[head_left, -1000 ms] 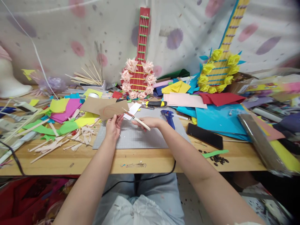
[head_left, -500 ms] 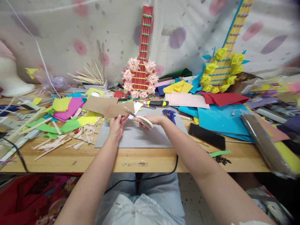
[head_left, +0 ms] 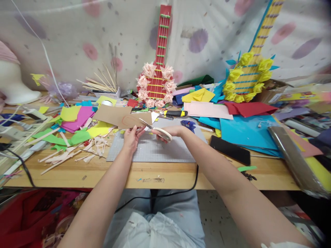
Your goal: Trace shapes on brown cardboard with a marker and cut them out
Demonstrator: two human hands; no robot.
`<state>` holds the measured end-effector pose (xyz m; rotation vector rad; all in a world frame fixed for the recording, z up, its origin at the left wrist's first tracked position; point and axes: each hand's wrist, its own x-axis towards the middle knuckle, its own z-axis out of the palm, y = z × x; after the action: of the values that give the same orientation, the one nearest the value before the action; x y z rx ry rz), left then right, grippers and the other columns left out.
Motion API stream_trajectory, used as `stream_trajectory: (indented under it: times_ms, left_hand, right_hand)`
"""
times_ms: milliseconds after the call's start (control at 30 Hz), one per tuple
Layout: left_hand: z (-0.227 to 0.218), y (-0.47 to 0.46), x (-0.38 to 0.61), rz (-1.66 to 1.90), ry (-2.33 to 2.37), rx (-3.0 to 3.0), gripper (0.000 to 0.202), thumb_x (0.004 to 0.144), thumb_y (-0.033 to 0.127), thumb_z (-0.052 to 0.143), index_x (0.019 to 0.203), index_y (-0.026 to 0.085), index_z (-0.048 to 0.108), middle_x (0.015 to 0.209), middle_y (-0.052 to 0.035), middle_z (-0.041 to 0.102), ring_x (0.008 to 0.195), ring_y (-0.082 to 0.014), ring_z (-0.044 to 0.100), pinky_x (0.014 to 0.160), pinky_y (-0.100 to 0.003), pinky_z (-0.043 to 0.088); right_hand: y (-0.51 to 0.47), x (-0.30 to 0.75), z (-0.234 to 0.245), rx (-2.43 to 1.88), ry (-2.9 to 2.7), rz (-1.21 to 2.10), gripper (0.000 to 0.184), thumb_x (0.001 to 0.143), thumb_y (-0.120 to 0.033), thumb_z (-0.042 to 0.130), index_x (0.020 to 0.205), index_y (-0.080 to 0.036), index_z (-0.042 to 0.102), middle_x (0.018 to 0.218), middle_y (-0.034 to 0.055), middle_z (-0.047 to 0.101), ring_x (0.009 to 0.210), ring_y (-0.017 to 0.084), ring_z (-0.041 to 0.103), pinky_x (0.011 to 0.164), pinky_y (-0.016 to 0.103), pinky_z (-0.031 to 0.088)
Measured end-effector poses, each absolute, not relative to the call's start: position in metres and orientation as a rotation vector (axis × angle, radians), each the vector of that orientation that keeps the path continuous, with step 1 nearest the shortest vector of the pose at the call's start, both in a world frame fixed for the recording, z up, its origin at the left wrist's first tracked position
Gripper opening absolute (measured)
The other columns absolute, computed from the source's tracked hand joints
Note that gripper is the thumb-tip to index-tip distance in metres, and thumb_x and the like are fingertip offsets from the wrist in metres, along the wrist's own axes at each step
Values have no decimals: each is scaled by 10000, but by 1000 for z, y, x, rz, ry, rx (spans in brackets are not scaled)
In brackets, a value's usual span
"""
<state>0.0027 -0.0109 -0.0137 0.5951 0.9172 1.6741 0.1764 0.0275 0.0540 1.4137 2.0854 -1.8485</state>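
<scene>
1. Cardboard piece [head_left: 131,120], brown, with a red curved line drawn on it; held up over the far left corner of the grey cutting mat [head_left: 152,148], near the middle of the wooden table [head_left: 165,175].
2. Left hand [head_left: 131,137] pinches the cardboard's lower edge, fingers closed on it.
3. Right hand [head_left: 174,131] is wrapped around the pale handles of the scissors [head_left: 156,128]; blades parted, tips at the cardboard's right edge.
4. Blue glue gun [head_left: 188,125] lies just beyond the right hand on the mat's far right corner; a yellow-and-black utility knife [head_left: 173,113] sits behind it.
5. Black phone [head_left: 230,150] lies face down to the right of the mat.
6. Loose coloured paper scraps [head_left: 77,127] and pale strips pile up to the left.
7. Red paper guitar [head_left: 157,79] with pink flowers leans on the back cloth; a yellow-flowered guitar [head_left: 245,77] stands to its right.
</scene>
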Motion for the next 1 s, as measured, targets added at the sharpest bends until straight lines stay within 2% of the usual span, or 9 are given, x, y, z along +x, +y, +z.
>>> stream_trajectory:
  times_ms: [133,333,633,1000]
  left_hand:
    - [-14,-11,3,1680,899,583,65,796,144,524,851,126,555,711,-37,667,733,-156,675,689,-262,527]
    - [-14,-10,4,1674,918,594,54,806,150,513,839,134,553,701,-30,668,715,-145,675,699,-262,532]
    - [-13,-10,4,1661,948,598,54,794,174,541,818,126,541,695,-33,669,702,-146,676,671,-261,543]
    - [-16,-8,3,1659,956,583,78,804,159,525,749,109,550,680,-39,651,711,-152,677,661,-252,538]
  right_hand:
    - [28,177,58,1299,2055,-1725,518,733,-639,477,749,-124,532,519,-23,488,425,61,472,417,173,397]
    - [30,178,55,1242,2102,-1661,547,769,-658,392,754,-124,512,544,-21,472,431,56,464,418,175,387]
    - [29,179,52,1252,2215,-1616,547,736,-669,433,697,-128,501,530,-26,448,418,58,441,403,191,370]
    - [36,186,40,1212,2313,-1714,520,693,-651,508,665,-131,497,486,-38,427,384,50,395,367,185,317]
